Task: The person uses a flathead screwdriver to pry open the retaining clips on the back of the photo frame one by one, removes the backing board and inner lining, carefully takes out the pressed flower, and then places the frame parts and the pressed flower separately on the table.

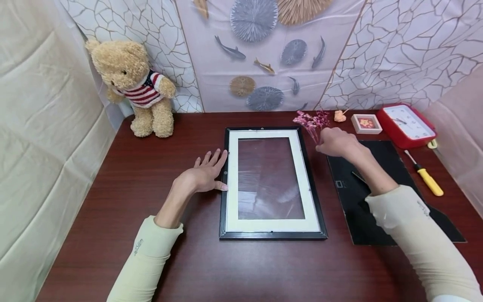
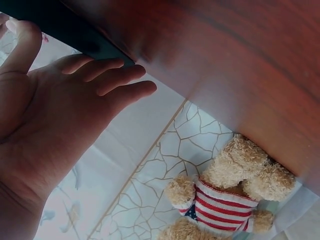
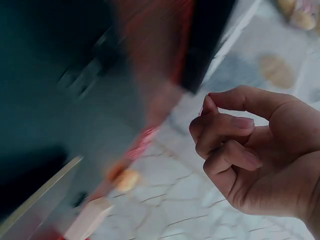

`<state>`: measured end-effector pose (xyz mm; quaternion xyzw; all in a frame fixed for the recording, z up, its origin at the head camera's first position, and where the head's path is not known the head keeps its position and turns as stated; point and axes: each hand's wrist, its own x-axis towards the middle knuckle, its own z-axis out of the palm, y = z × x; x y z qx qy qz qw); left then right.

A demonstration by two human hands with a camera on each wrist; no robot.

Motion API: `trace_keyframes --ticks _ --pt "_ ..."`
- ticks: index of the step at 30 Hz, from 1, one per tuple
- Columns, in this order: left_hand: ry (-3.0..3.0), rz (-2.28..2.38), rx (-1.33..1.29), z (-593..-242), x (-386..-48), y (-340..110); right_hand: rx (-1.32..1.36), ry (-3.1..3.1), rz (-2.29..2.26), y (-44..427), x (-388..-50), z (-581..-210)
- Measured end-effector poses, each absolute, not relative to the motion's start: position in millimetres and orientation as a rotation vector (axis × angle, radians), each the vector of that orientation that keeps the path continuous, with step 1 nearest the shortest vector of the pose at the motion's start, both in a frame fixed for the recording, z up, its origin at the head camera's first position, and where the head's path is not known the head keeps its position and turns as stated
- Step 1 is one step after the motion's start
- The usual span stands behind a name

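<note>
A black picture frame [image 1: 273, 235] with a white mat [image 1: 232, 188] and a clear pane lies flat on the dark wood table. Fingers spread, my left hand [image 1: 201, 176] rests by the frame's left edge, with the fingertips and thumb touching it. Past the frame's upper right corner, my right hand [image 1: 337, 144] pinches pink dried flowers [image 1: 311, 121] by their thin stems. In the right wrist view, thumb and index fingertip of that hand [image 3: 260, 150] meet while the other fingers curl in. Part of the flowers is hidden there.
A black backing board [image 1: 366, 167] lies under my right forearm. Beyond it are a yellow-handled screwdriver [image 1: 428, 178], a red clock [image 1: 409, 123], a small white-framed box [image 1: 366, 123] and an orange trinket [image 1: 340, 116]. A teddy bear [image 1: 141, 90] stands at the back left.
</note>
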<state>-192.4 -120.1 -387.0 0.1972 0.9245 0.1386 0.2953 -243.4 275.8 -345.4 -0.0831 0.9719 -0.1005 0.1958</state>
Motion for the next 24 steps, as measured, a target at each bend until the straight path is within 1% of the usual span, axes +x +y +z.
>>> trace_keyframes --ticks 3,5,6,7,10,12,13,19,21,24 --pt "2.449 0.378 0.509 -371 -184 -117 -0.219 2.736 -0.249 310 -286 -385" --pt "2.447 0.382 0.503 -377 -187 -118 -0.228 2.741 -0.242 335 -318 -419" --pt "2.450 0.380 0.499 -384 -191 -119 -0.223 2.743 -0.239 335 -321 -421" --pt "2.450 0.379 0.495 -391 -194 -120 -0.225 2.749 -0.236 342 -332 -433" --pt "2.454 0.380 0.489 -409 -203 -124 -0.197 2.755 -0.245 347 -353 -450" --pt "2.459 0.374 0.492 -414 -205 -125 -0.173 2.767 -0.242 343 -357 -452" --pt "2.462 0.376 0.495 -413 -204 -125 -0.173 2.772 -0.240 351 -369 -465" --pt "2.473 0.375 0.501 -418 -207 -127 -0.123 2.743 -0.232 341 -376 -467" --pt "2.471 0.384 0.505 -418 -206 -127 -0.099 2.742 -0.228 337 -371 -462" --pt "2.471 0.391 0.513 -415 -206 -127 -0.073 2.759 -0.235 324 -351 -440"
